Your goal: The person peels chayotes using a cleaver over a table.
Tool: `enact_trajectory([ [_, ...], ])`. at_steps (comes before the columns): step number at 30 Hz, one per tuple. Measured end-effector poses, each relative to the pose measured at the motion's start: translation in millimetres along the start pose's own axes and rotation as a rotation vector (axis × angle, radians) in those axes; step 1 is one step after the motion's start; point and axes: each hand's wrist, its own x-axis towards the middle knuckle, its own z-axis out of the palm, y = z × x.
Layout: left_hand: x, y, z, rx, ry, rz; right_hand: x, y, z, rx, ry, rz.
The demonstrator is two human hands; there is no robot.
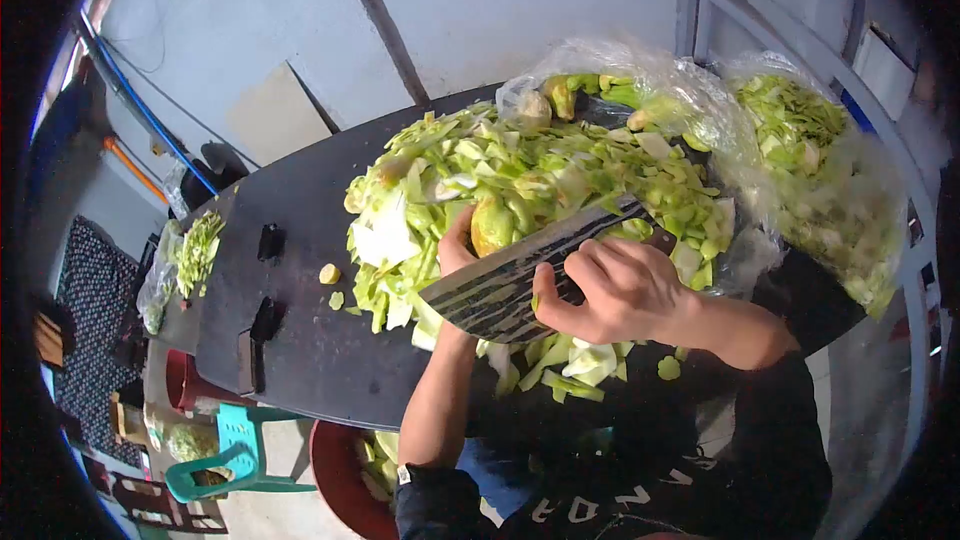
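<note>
My right hand [615,290] is closed round a wide cleaver [510,290], whose broad, streaked blade points left across the front of the pile. Behind the blade, my left hand [457,243] holds a yellow-green vegetable [493,225], and its fingers are partly hidden by the blade and the vegetable. A large heap of pale green slices [570,165] spreads around and beyond both hands on the dark table [290,290]. More cut pieces [585,365] lie below the cleaver, near the table's front edge.
Clear plastic bags [705,105] with green vegetables and slices stand at the back right, beside a grey metal rail [905,170]. Dark small objects [262,320] lie on the table's left. Below are a red tub [340,480] and a green stool [238,450].
</note>
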Motion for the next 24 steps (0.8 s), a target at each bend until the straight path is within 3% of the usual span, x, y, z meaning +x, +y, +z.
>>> enact_trajectory([
  [3,-2,-3,-8,-0.031,-0.017,-0.084,2,-3,12,0.003,0.053,-0.013],
  [4,-6,-7,-13,0.096,-0.114,0.156,-5,6,27,-0.039,-0.016,0.036],
  [7,-17,29,-11,-0.044,-0.139,-0.151,-43,68,86,0.076,-0.476,0.493],
  [10,-7,9,-14,-0.054,-0.048,-0.149,-51,76,69,0.051,-0.254,0.524],
  [11,-3,16,-18,-0.066,-0.081,-0.256,-50,68,63,0.066,-0.267,0.524],
  [12,-3,13,-19,-0.214,-0.023,-0.238,-45,63,55,0.089,-0.262,0.534],
  [14,4,18,-29,-0.548,-0.001,-0.121,-33,64,47,0.106,-0.235,0.537],
  [15,4,24,-30,-0.437,0.027,0.003,-32,62,43,0.104,-0.201,0.500],
  [19,1,-2,-47,-0.933,-0.162,-0.277,-23,49,34,0.126,-0.109,0.384],
  [21,-5,-1,-35,-0.625,-0.070,-0.234,-22,38,33,0.098,-0.094,0.336],
  [22,-11,1,-24,-0.464,0.086,-0.205,-18,31,29,0.088,-0.069,0.272],
  [23,-10,-5,-22,-0.073,0.118,-0.006,-15,24,27,0.074,-0.043,0.211],
  [24,-12,-9,-20,0.082,0.130,0.115,-14,18,27,0.023,-0.018,0.144],
])
